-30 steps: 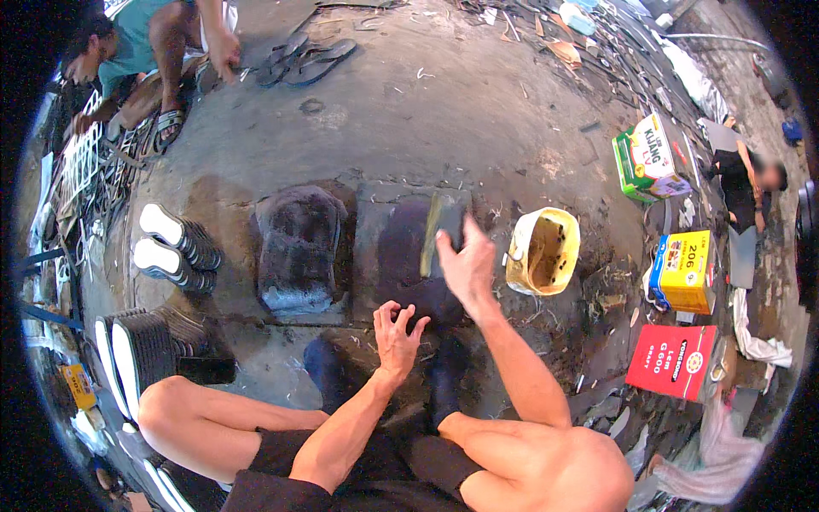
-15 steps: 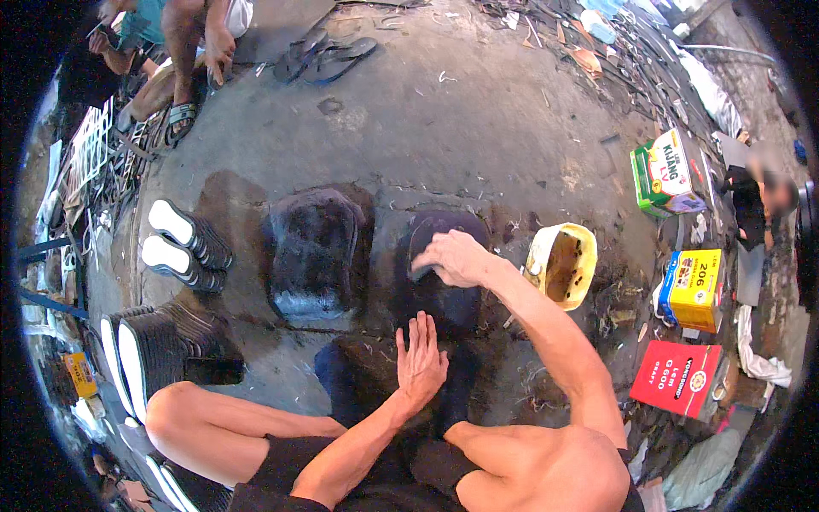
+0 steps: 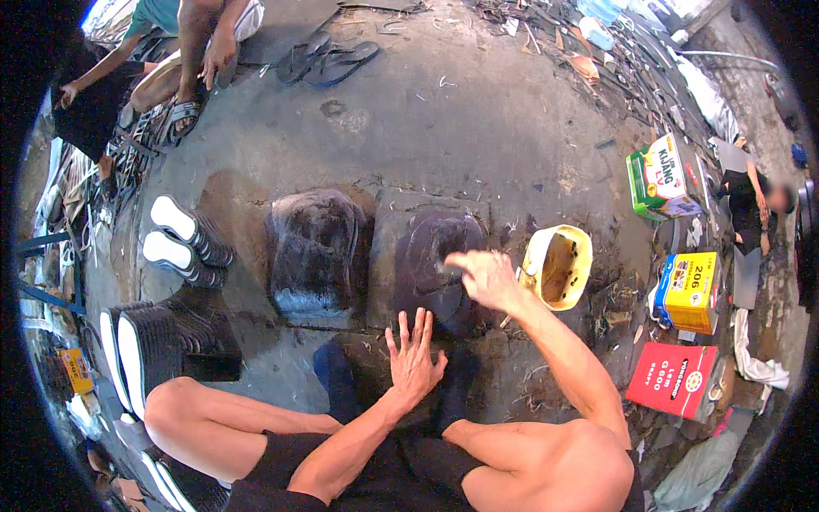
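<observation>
My left hand (image 3: 415, 358) rests palm down, fingers spread, at the near edge of a dark, flat piece (image 3: 431, 299) with a rounded outline. Above the right side of that piece is my right hand (image 3: 488, 280), its fingers mostly curled and the foremost finger pointing left. A small pale-grey blur shows by its fingertips; what they hold is too unclear to name. Right beside this hand stands a cream plastic tub (image 3: 583, 246) with brownish liquid inside. To the left lies another dark, worn slab (image 3: 314, 247) with a shiny surface.
Stacks of black-sided, white-topped soles (image 3: 175, 247) and larger soles (image 3: 141, 358) stand at left. Along the right are a green-white tin (image 3: 665, 179), a yellow-blue tin (image 3: 689, 292) and a red tin (image 3: 672, 380). Flip-flops (image 3: 341, 64) lie far off; a seated person (image 3: 192, 60) is far left.
My right hand has moved right and slightly nearer, uncovering more of the dark piece. My left hand stays almost in place. The far-left person's arm has shifted.
</observation>
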The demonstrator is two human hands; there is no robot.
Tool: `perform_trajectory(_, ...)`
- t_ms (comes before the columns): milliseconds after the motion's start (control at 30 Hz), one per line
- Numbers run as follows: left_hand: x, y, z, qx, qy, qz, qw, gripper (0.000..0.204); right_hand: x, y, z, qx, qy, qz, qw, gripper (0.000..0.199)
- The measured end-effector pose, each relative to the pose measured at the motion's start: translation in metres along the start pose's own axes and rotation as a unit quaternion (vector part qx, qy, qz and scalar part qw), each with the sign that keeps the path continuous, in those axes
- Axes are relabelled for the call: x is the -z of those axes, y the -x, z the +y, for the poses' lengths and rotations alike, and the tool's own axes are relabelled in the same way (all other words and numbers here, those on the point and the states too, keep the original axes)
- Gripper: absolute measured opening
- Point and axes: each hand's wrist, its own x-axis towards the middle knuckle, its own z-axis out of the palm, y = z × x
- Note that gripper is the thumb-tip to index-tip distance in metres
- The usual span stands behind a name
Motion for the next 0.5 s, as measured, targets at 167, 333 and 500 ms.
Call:
perform_trajectory(167,0.004,-0.027,0.011,0.002,0.034,0.015,0.999,0.085,-0.003,-0.065,0.028,-0.031,-0.009,0.14,0.99,0.04)
perform_trajectory(333,0.003,-0.02,-0.009,0.069,0.197,0.13,0.969,0.054,-0.038,-0.016,-0.008,0.051,0.013,0.115,0.992,0.033)
perform_trajectory(500,0.015,-0.04,-0.023,0.319,0.487,0.299,0.756,0.02,-0.063,0.061,-0.075,0.069,0.028,0.072,0.995,0.039)
